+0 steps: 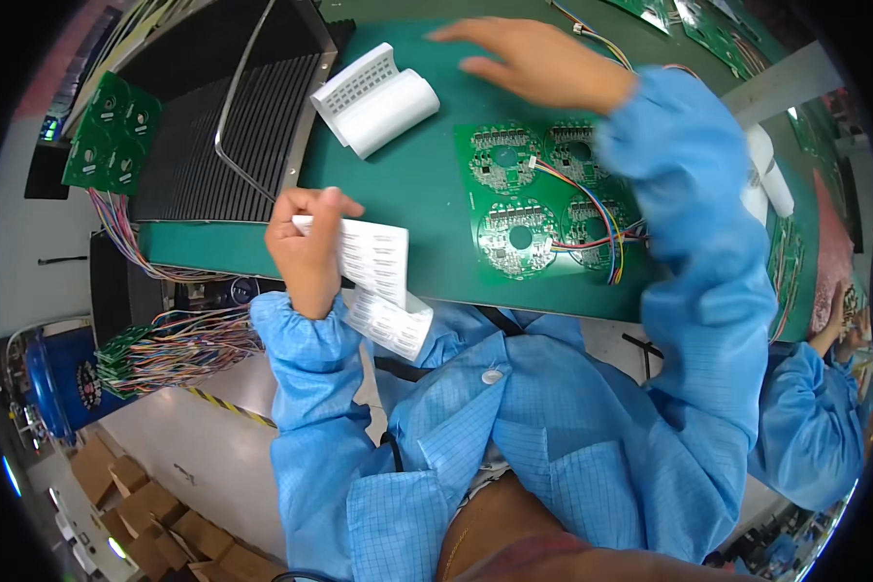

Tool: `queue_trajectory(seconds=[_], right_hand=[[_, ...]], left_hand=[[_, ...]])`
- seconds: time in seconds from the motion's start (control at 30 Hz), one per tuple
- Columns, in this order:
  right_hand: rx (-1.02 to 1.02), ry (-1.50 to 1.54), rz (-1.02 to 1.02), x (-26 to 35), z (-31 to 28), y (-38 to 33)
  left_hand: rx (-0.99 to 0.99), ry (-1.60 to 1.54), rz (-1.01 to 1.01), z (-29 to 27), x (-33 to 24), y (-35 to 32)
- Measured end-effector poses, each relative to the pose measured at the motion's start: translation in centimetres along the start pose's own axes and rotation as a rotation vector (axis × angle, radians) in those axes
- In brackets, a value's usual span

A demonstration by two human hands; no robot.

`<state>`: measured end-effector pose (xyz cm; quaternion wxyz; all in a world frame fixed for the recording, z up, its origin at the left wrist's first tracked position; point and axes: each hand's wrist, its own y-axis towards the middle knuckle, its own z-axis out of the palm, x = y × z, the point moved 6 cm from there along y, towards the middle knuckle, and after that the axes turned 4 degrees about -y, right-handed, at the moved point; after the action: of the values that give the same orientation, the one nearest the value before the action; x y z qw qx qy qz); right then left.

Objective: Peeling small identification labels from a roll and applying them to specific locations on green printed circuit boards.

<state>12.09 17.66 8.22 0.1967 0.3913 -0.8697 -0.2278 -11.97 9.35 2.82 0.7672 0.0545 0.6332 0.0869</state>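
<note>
At the table's front edge, my left hand [306, 247] is closed with thumb and fingers on a folded strip of white printed labels [373, 260], which hangs down toward my jacket. My right hand [543, 66] reaches over the far part of the table, palm down, its fingers stretched out and apart, with nothing seen in them. Between the two hands lies a loose roll of white label sheet [388, 112], partly unrolled. Below my right forearm sits a green circuit board panel [468, 209] with round boards, and several coloured wires with a white connector lie across it.
A black ribbed rack [204, 145] with a bent metal rod stands at the left, a green board [114, 136] at its outer edge. Bundled wires [199, 354] hang lower left. Another white roll [771, 179] lies right, near a co-worker's blue sleeve [810, 427]. Cardboard boxes [155, 514] sit on the floor.
</note>
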Motion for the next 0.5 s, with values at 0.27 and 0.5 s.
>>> queue_trajectory(seconds=[0.27, 0.5], right_hand=[[0.313, 0.145, 0.087, 0.7, 8.0, 6.8], [0.558, 1.008, 0.243, 7.4, 0.4, -0.1]], left_hand=[[0.025, 0.239, 0.09, -1.3, -2.0, -0.9], [-0.204, 0.542, 0.415, -2.6, -4.2, -1.4]])
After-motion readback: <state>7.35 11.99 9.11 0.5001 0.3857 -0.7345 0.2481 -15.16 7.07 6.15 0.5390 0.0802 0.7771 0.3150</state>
